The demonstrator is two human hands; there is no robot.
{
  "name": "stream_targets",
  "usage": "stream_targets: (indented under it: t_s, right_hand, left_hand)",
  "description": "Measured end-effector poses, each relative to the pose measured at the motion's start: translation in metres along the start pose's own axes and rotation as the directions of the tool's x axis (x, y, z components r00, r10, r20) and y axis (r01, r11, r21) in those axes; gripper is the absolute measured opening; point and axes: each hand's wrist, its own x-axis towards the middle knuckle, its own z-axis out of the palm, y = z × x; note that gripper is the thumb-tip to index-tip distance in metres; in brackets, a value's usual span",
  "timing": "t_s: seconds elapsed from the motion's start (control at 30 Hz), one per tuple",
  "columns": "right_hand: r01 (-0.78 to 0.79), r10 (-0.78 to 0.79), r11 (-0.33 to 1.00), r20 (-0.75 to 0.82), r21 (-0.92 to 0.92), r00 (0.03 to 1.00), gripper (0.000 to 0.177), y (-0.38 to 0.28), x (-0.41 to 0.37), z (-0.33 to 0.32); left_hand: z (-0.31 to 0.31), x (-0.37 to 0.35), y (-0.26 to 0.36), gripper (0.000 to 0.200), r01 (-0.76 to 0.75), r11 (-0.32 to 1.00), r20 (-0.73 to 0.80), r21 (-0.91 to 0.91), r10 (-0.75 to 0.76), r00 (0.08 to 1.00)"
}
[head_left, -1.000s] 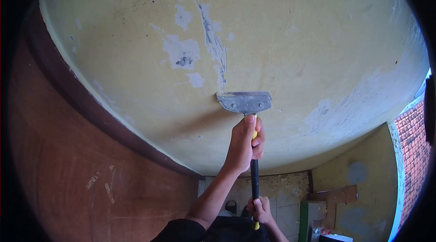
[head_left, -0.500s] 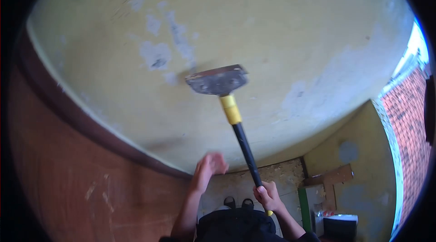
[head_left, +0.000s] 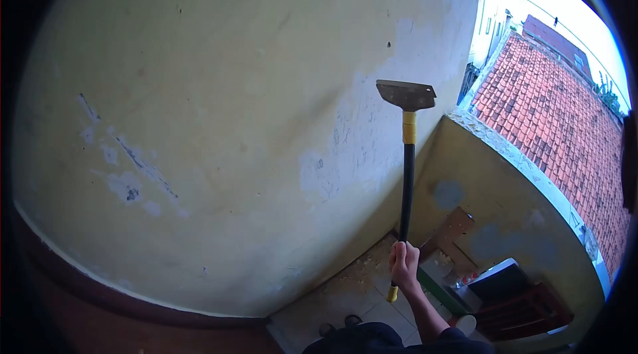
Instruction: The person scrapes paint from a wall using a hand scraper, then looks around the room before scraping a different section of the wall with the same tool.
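Observation:
My right hand [head_left: 404,264] is wrapped round the lower handle of a long-handled scraper [head_left: 407,184], just above its yellow end. The tool stands nearly upright, its black shaft rising to a yellow collar and a wide, worn metal blade [head_left: 407,95] at the top. Behind the blade is the yellowish wall [head_left: 252,108], near its right-hand edge. A whitish bare patch [head_left: 349,135] with dark scuffs lies left of the blade, and smaller peeled spots [head_left: 126,186] show farther left. My left hand is out of the picture.
A low wall [head_left: 531,201] runs along the right, with a tiled roof [head_left: 551,82] beyond it. Wooden boards [head_left: 452,231], a dark red slatted piece [head_left: 525,314] and a green-edged box [head_left: 442,294] stand in the corner. Flakes litter the tiled floor [head_left: 359,281] near my feet.
The view has swung to the right. The scraper now stands more upright, close to the wall's right edge. My left hand, earlier raised with fingers apart, has left the view.

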Motion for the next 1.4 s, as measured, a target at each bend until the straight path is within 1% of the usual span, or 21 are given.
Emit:
stream_targets:
  t_s: [0.13,0.23,0.33,0.43,0.5,0.53,0.57,0.63,0.67,0.73,0.77,0.8,0.83,0.93,0.97,1.03,1.07,1.13,1.17,1.27,1.4]
  right_hand:
    - [0.004,-0.004,0.997,-0.001,-0.072,1.000,0.053,-0.009,-0.001,-0.003]
    - [-0.072,0.073,0.997,-0.017,0.021,0.997,0.053,0.004,-0.008,-0.002]
    - [-0.061,0.061,0.997,0.000,-0.046,0.998,0.052,-0.011,-0.005,-0.009]
    - [-0.035,0.034,0.999,0.015,0.038,0.999,0.051,0.008,-0.018,-0.010]
    - [-0.095,0.079,0.981,0.099,0.168,0.992,0.051,0.025,-0.034,-0.006]
    - [-0.157,0.108,0.953,0.191,0.259,0.976,0.052,0.014,-0.041,0.000]
    - [-0.230,0.132,0.913,0.289,0.337,0.948,0.053,0.000,-0.049,0.009]
    - [-0.239,0.079,0.927,0.471,0.290,0.879,0.055,0.001,-0.063,0.028]
    - [-0.307,0.146,0.922,0.525,0.234,0.839,0.054,0.001,-0.075,0.036]
    - [-0.331,0.147,0.928,0.649,0.170,0.746,0.050,0.015,-0.099,0.056]
    - [-0.300,0.133,0.945,0.689,0.129,0.713,0.048,0.001,-0.106,0.067]
    - [-0.272,0.137,0.961,0.755,0.056,0.641,0.046,-0.006,-0.119,0.085]
    - [-0.254,0.139,0.967,0.771,0.030,0.621,0.045,-0.002,-0.125,0.093]
    - [-0.275,0.119,0.959,0.782,0.069,0.612,0.047,0.004,-0.135,0.108]
    - [-0.296,0.132,0.952,0.769,0.077,0.625,0.048,0.004,-0.135,0.109]
    - [-0.307,0.136,0.947,0.746,0.095,0.651,0.049,0.004,-0.133,0.112]
    - [-0.300,0.129,0.948,0.737,0.104,0.663,0.049,0.003,-0.132,0.113]
    - [-0.335,0.144,0.935,0.736,0.118,0.662,0.050,0.001,-0.129,0.113]
    - [-0.296,0.110,0.946,0.727,0.133,0.677,0.050,-0.001,-0.129,0.115]
    - [-0.402,0.184,0.907,0.744,0.123,0.642,0.050,-0.011,-0.129,0.113]
    - [-0.427,0.189,0.895,0.752,0.133,0.631,0.050,-0.009,-0.128,0.113]
  left_hand:
    - [0.000,0.002,0.009,0.030,-0.030,1.000,0.012,-0.008,0.030,0.999]
    - [-0.006,0.007,0.007,0.028,-0.064,0.998,0.016,-0.027,0.065,0.998]
    - [-0.014,0.010,0.005,0.027,-0.156,0.987,0.036,-0.034,0.157,0.987]
    - [-0.024,0.013,0.018,0.025,-0.318,0.946,0.056,0.054,0.315,0.947]
    - [-0.018,0.015,0.057,0.026,-0.455,0.868,0.094,0.200,0.445,0.890]
    - [-0.004,-0.017,0.099,0.026,-0.470,0.852,0.089,0.231,0.463,0.882]
    - [0.010,-0.046,0.136,0.025,-0.593,0.775,0.117,0.220,0.583,0.804]
    - [0.032,-0.112,0.213,0.026,-0.746,0.647,0.185,0.158,0.723,0.666]
    - [0.045,-0.158,0.253,0.028,-0.788,0.608,0.200,0.094,0.764,0.613]
    - [0.062,-0.217,0.313,0.039,-0.862,0.503,0.248,-0.060,0.844,0.475]
    - [0.068,-0.236,0.334,0.047,-0.882,0.446,0.273,-0.151,0.877,0.396]
    - [0.077,-0.264,0.357,0.055,-0.853,0.390,0.250,-0.347,0.915,0.316]
    - [0.088,-0.286,0.379,0.063,-0.790,0.318,0.224,-0.524,0.946,0.233]
    - [0.104,-0.313,0.404,0.076,-0.721,0.214,0.172,-0.659,0.976,0.132]
    - [0.110,-0.320,0.409,0.072,-0.671,0.226,0.167,-0.706,0.974,0.152]
    - [0.114,-0.329,0.418,0.065,-0.659,0.276,0.241,-0.699,0.960,0.146]
    - [0.120,-0.338,0.422,0.057,-0.664,0.267,0.223,-0.698,0.963,0.152]
    - [0.125,-0.339,0.426,0.054,-0.674,0.293,0.251,-0.679,0.954,0.162]
    - [0.127,-0.340,0.428,0.052,-0.678,0.308,0.266,-0.668,0.949,0.169]
    - [0.131,-0.343,0.430,0.044,-0.626,0.320,0.252,-0.711,0.947,0.197]
    - [0.134,-0.343,0.430,0.043,-0.614,0.331,0.232,-0.717,0.943,0.238]
